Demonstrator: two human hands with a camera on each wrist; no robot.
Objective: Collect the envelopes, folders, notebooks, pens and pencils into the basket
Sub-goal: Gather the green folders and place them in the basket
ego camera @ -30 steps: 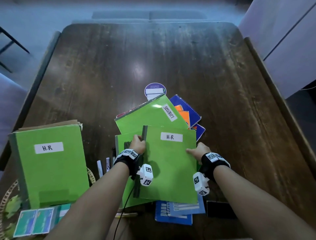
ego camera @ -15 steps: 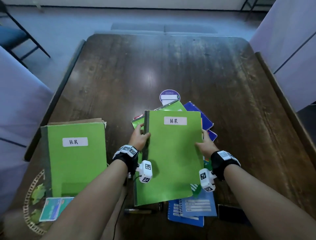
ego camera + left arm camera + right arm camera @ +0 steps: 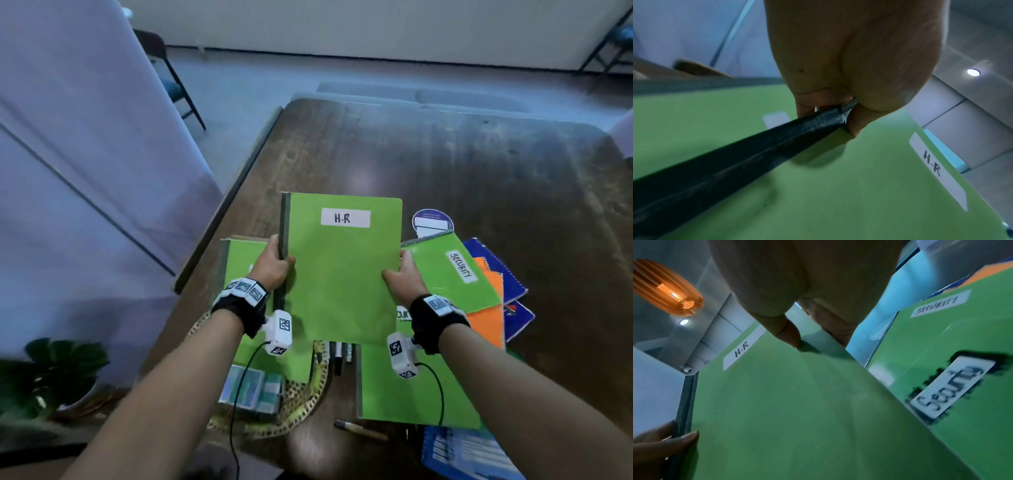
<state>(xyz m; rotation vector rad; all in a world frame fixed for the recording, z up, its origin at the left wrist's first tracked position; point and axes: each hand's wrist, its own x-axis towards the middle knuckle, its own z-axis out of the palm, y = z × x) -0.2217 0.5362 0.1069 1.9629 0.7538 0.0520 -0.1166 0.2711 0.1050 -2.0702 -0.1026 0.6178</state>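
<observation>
Both my hands hold a green folder labelled H.R (image 3: 342,274) above the table. My left hand (image 3: 277,262) grips its dark spine (image 3: 735,162), thumb on the cover. My right hand (image 3: 399,274) pinches the opposite edge, thumb on top (image 3: 791,335). Below and to the left sits the woven basket (image 3: 301,409) with another green folder (image 3: 245,260) in it. A SECURITY folder (image 3: 445,274), a further green folder (image 3: 411,387), an orange notebook (image 3: 486,318) and blue notebooks (image 3: 496,270) lie to the right. Pens (image 3: 339,356) lie beside the basket.
A brown pen (image 3: 359,430) and a blue spiral notebook (image 3: 469,455) lie near the front edge. A round purple item (image 3: 432,221) sits behind the pile. Card packets (image 3: 250,390) lie in the basket. A potted plant (image 3: 61,370) stands off the table's left.
The H.R folder has come up off the pile and moved left, now partly over the basket. My hands kept their hold. The head view swung left.
</observation>
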